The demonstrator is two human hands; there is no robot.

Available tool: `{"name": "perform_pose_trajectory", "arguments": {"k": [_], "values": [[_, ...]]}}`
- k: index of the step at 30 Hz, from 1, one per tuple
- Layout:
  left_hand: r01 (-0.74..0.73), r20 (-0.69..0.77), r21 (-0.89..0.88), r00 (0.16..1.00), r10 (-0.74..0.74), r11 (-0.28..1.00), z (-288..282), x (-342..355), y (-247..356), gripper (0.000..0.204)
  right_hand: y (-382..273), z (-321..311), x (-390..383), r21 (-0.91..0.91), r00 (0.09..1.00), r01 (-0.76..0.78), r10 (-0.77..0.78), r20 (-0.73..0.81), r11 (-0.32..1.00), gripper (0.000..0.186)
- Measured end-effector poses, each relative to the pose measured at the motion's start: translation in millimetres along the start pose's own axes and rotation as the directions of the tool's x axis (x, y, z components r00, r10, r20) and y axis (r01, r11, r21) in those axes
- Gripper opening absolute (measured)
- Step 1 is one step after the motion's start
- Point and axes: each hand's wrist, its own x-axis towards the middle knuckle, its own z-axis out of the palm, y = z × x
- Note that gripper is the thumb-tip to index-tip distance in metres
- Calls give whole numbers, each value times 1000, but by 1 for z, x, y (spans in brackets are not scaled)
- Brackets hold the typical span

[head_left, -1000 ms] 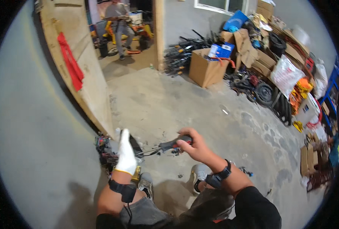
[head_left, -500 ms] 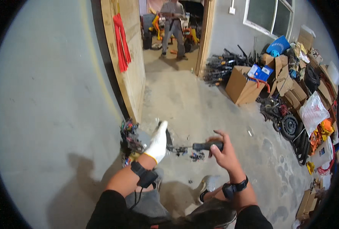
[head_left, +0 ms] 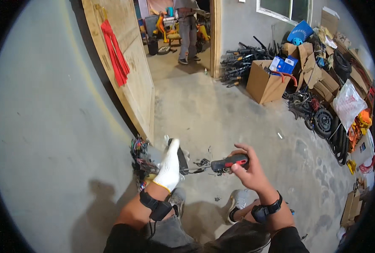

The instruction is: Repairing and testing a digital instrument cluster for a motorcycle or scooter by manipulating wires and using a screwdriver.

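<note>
My left hand (head_left: 170, 164), in a white knit glove, is closed around a long black part (head_left: 182, 162), whose kind I cannot make out; the glove covers much of it. My bare right hand (head_left: 248, 168) grips a screwdriver (head_left: 229, 162) by its black and red handle. The screwdriver's thin shaft points left, and its tip reaches the lower end of the black part; whether it sits in a screw is too small to tell. Small dark bits with wires (head_left: 203, 162) lie on the floor behind the shaft.
A tangle of coloured wires (head_left: 141, 156) is heaped against the wall at left, by the open wooden door (head_left: 132, 63). Another person (head_left: 187, 33) stands beyond the doorway. On the right are a cardboard box (head_left: 265, 84), black metal parts (head_left: 244, 63) and small wheels (head_left: 323, 121).
The view has shifted, with the door and wall now farther left. The screwdriver handle has turned, showing its red side. The person beyond the doorway has changed stance.
</note>
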Motion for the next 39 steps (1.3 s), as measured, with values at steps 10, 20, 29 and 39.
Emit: {"name": "perform_pose_trajectory", "arguments": {"k": [10, 20, 29, 39], "values": [[47, -29, -59, 998, -49, 997, -9, -7, -14, 37, 10, 6, -12, 20, 994, 113, -113, -10, 993, 46], [90, 62, -164, 995, -81, 982, 4, -10, 11, 35, 3, 2, -6, -86, 987, -42, 28, -160, 995, 49], [118, 68, -176, 992, -107, 977, -4, -14, -3, 45, 3, 7, -17, 92, 973, -132, 147, -178, 987, 53], [95, 76, -163, 994, -84, 982, -2, -7, -10, 48, 16, 11, -10, 105, 971, 40, -14, -239, 994, 37]]}}
